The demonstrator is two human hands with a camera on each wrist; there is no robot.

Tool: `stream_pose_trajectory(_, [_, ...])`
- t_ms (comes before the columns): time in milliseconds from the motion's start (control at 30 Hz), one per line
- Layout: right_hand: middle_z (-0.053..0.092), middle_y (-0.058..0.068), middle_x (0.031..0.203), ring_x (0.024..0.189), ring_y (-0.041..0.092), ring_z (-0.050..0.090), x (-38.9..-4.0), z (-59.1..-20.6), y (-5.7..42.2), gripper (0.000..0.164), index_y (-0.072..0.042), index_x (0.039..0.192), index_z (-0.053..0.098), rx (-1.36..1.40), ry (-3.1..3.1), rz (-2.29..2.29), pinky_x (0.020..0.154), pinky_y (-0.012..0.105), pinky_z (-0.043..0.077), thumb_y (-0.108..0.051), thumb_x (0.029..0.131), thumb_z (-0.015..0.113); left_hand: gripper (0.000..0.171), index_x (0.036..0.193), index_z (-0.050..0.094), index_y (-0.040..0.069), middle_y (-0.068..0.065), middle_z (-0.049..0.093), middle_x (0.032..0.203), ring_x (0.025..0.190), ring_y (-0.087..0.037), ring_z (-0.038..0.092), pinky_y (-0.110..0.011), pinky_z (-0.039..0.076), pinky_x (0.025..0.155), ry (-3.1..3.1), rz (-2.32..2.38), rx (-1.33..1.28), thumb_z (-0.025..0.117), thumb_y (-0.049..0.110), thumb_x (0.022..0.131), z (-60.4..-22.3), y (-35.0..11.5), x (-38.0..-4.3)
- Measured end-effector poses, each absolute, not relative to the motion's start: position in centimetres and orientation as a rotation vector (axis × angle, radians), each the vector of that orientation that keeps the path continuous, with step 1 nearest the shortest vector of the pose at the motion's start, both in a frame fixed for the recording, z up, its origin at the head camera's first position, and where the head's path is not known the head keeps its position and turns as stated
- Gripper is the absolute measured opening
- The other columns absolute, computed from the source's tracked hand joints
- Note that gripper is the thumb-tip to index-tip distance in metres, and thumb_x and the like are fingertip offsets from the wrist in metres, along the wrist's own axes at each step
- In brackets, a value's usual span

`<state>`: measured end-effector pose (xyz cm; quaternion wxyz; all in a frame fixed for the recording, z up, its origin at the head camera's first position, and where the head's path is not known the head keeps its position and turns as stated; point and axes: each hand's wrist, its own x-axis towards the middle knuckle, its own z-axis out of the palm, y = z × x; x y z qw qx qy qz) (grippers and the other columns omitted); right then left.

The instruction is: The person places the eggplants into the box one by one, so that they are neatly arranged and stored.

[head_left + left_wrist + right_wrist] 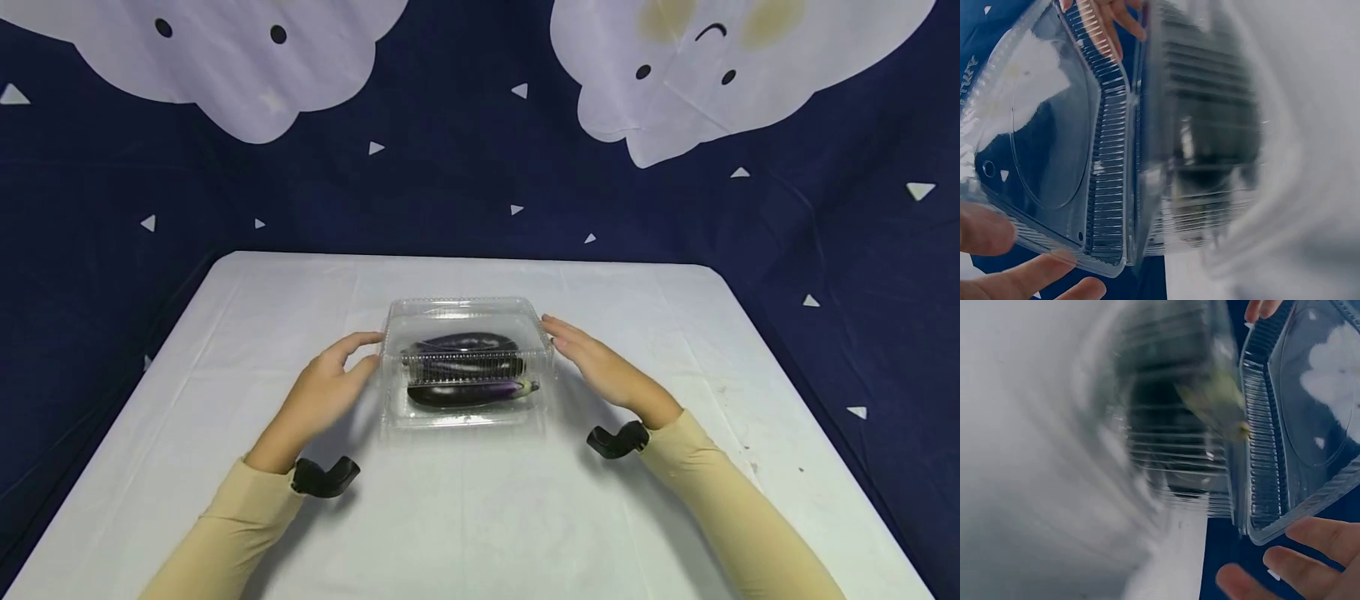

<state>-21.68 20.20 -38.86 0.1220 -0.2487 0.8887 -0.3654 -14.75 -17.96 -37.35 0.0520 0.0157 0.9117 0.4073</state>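
A clear plastic clamshell box (468,419) sits on the table with glossy dark purple eggplants inside. One eggplant (465,393) lies at the front, its pale green stem end to the right; others show through the clear lid (465,307). The lid stands tilted up from the base, its ridged edge over the eggplants. My left hand (322,392) is at the lid's left side, thumb and fingers apart, fingertips touching the rim. On the opposite side my right hand (600,367) reaches with extended fingers against the lid's right edge. Blur hides the eggplants' detail in both wrist views.
A white cloth covers the table (465,517), whose far edge meets a dark blue backdrop (450,192) with clouds and small white triangles. Each wrist carries a black strap mount (326,477). Small specks lie on the cloth at the right.
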Motion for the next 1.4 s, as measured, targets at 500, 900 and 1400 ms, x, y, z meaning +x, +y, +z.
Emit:
stream_pose_trajectory(500, [0.042, 0.010, 0.156, 0.143, 0.035, 0.039, -17.8, -41.2, 19.9, 0.054, -0.031, 0.159, 0.023, -0.597, 2.681, -0.930, 0.116, 0.056, 0.030, -0.047, 0.108, 0.029, 0.049, 0.149, 0.046, 0.027, -0.005, 0.058, 0.139, 0.110, -0.030, 0.062, -0.047, 0.049, 0.083, 2.881, 1.073, 0.041, 0.047, 0.032, 0.100, -39.8, -16.8, -11.4])
stream_pose_trajectory(900, [0.068, 0.011, 0.090, 0.076, 0.028, 0.063, -16.3, -41.9, 19.9, 0.060, -0.031, 0.161, 0.008, -0.604, 2.377, -1.239, 0.071, 0.033, 0.052, -0.024, 0.108, 0.037, 0.062, 0.159, 0.017, 0.034, -0.003, 0.060, 0.098, 0.054, -0.011, 0.040, -0.030, 0.038, 0.050, 2.696, 1.174, 0.075, 0.044, 0.027, 0.103, -40.8, -16.5, -9.9])
stream_pose_trajectory(1400, [0.064, 0.022, 0.092, 0.069, 0.032, 0.057, -16.1, -43.4, 19.7, 0.068, -0.031, 0.160, -0.003, -0.645, 2.152, -1.474, 0.062, 0.033, 0.051, -0.022, 0.108, 0.040, 0.057, 0.160, 0.012, 0.027, -0.005, 0.047, 0.082, 0.076, -0.016, 0.046, -0.030, 0.039, 0.074, 2.513, 1.670, 0.003, 0.034, 0.019, 0.108, -42.9, -14.8, -10.0])
